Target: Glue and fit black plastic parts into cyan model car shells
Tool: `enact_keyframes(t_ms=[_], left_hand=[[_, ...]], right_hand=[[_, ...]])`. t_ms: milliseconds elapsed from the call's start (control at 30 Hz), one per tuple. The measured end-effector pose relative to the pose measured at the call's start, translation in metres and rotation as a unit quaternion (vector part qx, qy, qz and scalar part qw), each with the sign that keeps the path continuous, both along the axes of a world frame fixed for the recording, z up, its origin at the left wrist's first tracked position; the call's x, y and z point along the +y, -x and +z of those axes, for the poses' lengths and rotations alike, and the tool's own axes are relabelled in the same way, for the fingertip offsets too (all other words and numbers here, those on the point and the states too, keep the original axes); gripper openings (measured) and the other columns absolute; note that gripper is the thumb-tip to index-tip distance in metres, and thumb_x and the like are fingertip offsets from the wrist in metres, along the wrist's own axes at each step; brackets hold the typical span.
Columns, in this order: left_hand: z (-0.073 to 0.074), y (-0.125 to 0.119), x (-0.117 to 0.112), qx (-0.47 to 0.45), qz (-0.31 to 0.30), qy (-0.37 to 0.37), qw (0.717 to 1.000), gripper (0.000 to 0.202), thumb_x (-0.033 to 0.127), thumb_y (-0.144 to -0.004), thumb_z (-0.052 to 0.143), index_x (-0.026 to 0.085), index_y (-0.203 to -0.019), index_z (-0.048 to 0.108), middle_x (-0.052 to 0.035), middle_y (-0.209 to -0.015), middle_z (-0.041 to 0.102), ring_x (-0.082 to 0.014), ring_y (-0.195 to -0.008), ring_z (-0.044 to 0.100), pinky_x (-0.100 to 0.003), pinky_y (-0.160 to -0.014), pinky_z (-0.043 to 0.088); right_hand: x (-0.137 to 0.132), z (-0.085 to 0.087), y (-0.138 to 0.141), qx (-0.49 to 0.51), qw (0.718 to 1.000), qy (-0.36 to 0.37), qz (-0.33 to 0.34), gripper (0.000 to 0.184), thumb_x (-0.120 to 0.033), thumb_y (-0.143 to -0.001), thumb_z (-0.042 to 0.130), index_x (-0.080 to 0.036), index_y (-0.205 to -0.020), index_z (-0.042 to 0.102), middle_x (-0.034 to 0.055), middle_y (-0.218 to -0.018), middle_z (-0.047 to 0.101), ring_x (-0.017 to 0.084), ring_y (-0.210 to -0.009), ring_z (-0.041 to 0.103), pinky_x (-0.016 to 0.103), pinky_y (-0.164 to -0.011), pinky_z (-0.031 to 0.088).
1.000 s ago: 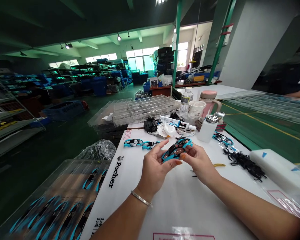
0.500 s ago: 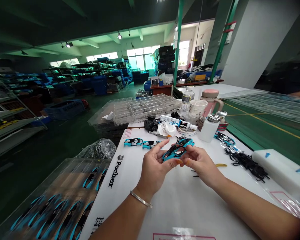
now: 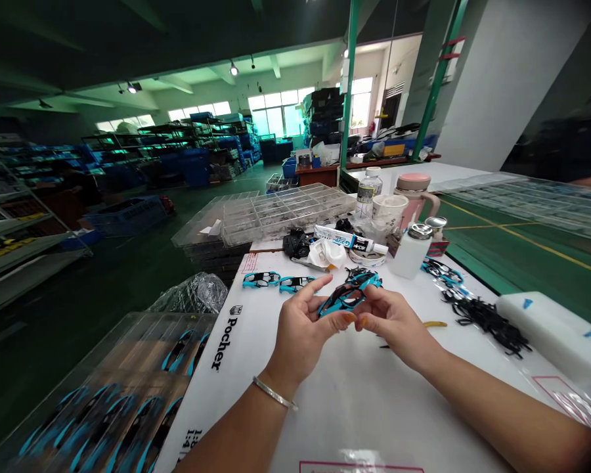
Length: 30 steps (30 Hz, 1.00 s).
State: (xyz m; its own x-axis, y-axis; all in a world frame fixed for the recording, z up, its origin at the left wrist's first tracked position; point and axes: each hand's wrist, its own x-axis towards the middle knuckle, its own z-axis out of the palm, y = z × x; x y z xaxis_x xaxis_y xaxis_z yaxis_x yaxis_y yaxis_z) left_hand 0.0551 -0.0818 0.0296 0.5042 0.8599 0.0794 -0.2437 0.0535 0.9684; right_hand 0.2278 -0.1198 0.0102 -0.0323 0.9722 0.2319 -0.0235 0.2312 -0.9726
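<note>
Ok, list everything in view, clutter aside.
Table: 1, white, foreground
Held frame: 1, blue-black, centre
Frames: 2, blue-black, table's far left
Parts: pile, black, table right
Block: 1, white, right
Tube: 1, white-blue, table back
Bottles: 2, white and clear, table back
Mug: 1, pink, table back
Cup: 1, white, beside mug
Trays: several, clear, behind table, lower left
Shelves: several, dark, background
Left hand: 1, on held frame
Right hand: 1, on held frame

Glossy white surface (image 3: 354, 401), printed "Pocher" at nine o'clock. Around its middle: two blue frames (image 3: 261, 280) at ten o'clock, a crumpled tissue (image 3: 328, 253) at eleven, a metal-capped white bottle (image 3: 408, 256) at one, a partly hidden yellow-handled tool (image 3: 435, 324) at two, then, farther out, heaped black parts (image 3: 487, 323) and a white block (image 3: 554, 328) towards three.
</note>
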Motion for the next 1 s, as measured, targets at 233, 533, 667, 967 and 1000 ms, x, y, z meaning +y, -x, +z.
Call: enact_keyframes(t_ms=[233, 533, 667, 967, 1000], left_hand=[[0.002, 0.000, -0.001, 0.001, -0.005, 0.010, 1.000, 0.080, 0.035, -0.068, 0.085, 0.014, -0.137, 0.051, -0.0061, -0.088, 0.072, -0.0123, -0.070, 0.064, -0.024, -0.069, 0.054], [0.003, 0.000, -0.001, 0.011, -0.002, 0.006, 1.000, 0.082, 0.040, -0.069, 0.084, 0.012, -0.138, 0.050, -0.0063, -0.085, 0.071, -0.0124, -0.065, 0.063, -0.026, -0.067, 0.054], [0.003, 0.000, -0.001, 0.015, -0.003, 0.009, 1.000, 0.081, 0.042, -0.070, 0.083, 0.011, -0.138, 0.050, -0.0062, -0.080, 0.070, -0.0126, -0.063, 0.063, -0.026, -0.064, 0.054], [0.004, 0.004, 0.000, 0.030, -0.011, -0.008, 0.999, 0.072, 0.047, -0.078, 0.076, 0.013, -0.136, 0.052, -0.0014, -0.067, 0.067, -0.0118, -0.059, 0.064, -0.023, -0.062, 0.054], [0.004, 0.004, 0.000, 0.029, -0.011, -0.008, 0.999, 0.072, 0.047, -0.078, 0.075, 0.013, -0.136, 0.052, -0.0014, -0.067, 0.067, -0.0116, -0.059, 0.064, -0.023, -0.062, 0.054]], right_hand=[[0.001, 0.001, 0.001, 0.005, 1.000, -0.005, 0.006, 0.039, -0.050, -0.075, 0.079, -0.018, -0.089, 0.062, 0.0049, -0.073, 0.066, 0.017, -0.061, 0.060, 0.030, -0.061, 0.051], [-0.001, -0.002, 0.000, 0.051, 0.997, -0.001, 0.062, 0.031, -0.039, -0.082, 0.078, -0.018, -0.098, 0.061, 0.0056, -0.083, 0.069, 0.019, -0.077, 0.067, 0.029, -0.070, 0.054], [0.000, -0.004, 0.001, 0.062, 0.994, 0.001, 0.090, 0.032, -0.034, -0.085, 0.075, -0.018, -0.108, 0.060, 0.0049, -0.084, 0.068, 0.020, -0.081, 0.067, 0.032, -0.077, 0.054], [0.001, -0.009, 0.000, 0.044, 0.997, -0.018, 0.054, 0.037, -0.036, -0.082, 0.078, -0.017, -0.108, 0.060, 0.0024, -0.080, 0.066, 0.016, -0.075, 0.065, 0.029, -0.073, 0.053], [0.001, -0.009, 0.000, 0.043, 0.997, -0.021, 0.055, 0.037, -0.036, -0.083, 0.077, -0.017, -0.110, 0.060, 0.0022, -0.080, 0.066, 0.016, -0.075, 0.065, 0.028, -0.073, 0.053]])
